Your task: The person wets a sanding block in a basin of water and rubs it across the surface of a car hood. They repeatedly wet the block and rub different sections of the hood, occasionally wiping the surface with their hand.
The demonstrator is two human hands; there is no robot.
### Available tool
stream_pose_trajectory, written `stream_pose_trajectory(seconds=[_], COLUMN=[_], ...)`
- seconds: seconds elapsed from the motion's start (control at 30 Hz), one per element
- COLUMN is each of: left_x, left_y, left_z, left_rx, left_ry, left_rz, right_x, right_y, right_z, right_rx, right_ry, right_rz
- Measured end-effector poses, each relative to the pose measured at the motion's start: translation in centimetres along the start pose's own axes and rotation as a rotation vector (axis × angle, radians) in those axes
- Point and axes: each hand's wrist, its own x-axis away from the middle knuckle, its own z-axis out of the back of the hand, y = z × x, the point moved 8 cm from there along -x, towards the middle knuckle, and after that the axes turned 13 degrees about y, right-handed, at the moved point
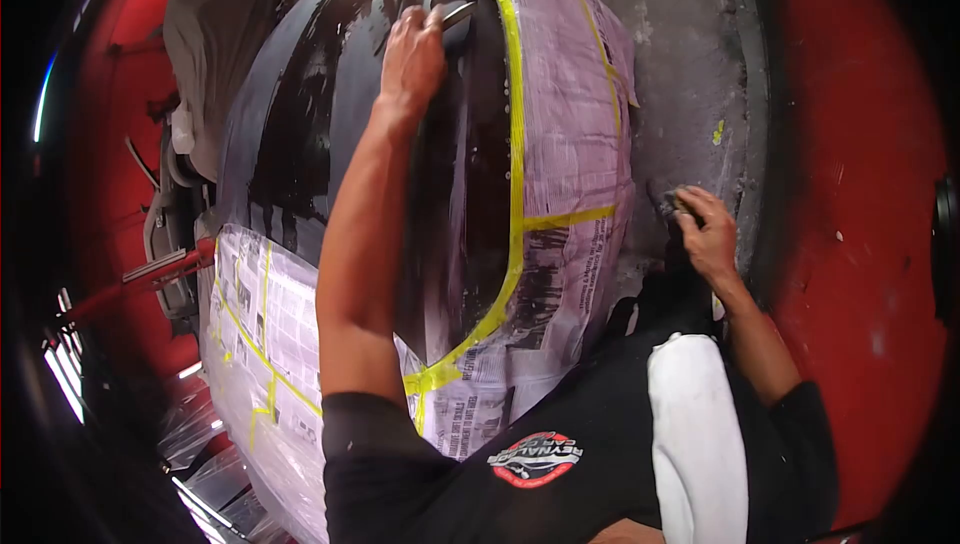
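The left hand (412,52) lies curled on the wet black panel (300,124) near its top; whether it grips anything I cannot tell. Newspaper (570,114) and tape (515,144) mask the panel's right edge, shielding it. Right of the panel, the right hand (708,234) is closed around a dark block (672,206), braced against the grey floor (680,94).

A: Panel (330,144)?
B: Centre. Masking paper (570,144) right of it and below, tape (515,144) along the seam between.
A: Hands?
B: Left hand (410,54) on panel top; right hand (705,234) (gripping a pad (675,206)) right of paper.
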Motion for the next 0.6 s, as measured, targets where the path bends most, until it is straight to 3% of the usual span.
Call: stream_pose_trajectory(seconds=[0.07,0.2,0.27,0.43,0.6], left_x=[-2.3,-5.1,-3.8,3.4,12.3], left_y=[1.1,2.4,3.6,7.7,12.3], left_z=[-3.1,-6.6,-6.7,2.2,11.7], left_rx=[0.060,0.040,0.116,0.124,0.105], left_ry=[-0.116,-0.292,-0.515,-0.414,-0.528], left_rz=[-0.223,-0.292,-0.240,-0.377,-0.263], right_x=[-0.5,-0.3,-0.4,-0.7,-0.8], right_y=[3.2,5.7,7.0,7.6,5.1], right_z=[0.5,0.8,0.3,-0.5,-0.4], right_rx=[-0.056,-0.082,-0.096,-0.080,-0.151], right_ry=[0.009,0.011,0.002,-0.001,0.054], right_rz=[-0.100,-0.265,-0.287,-0.360,-0.334])
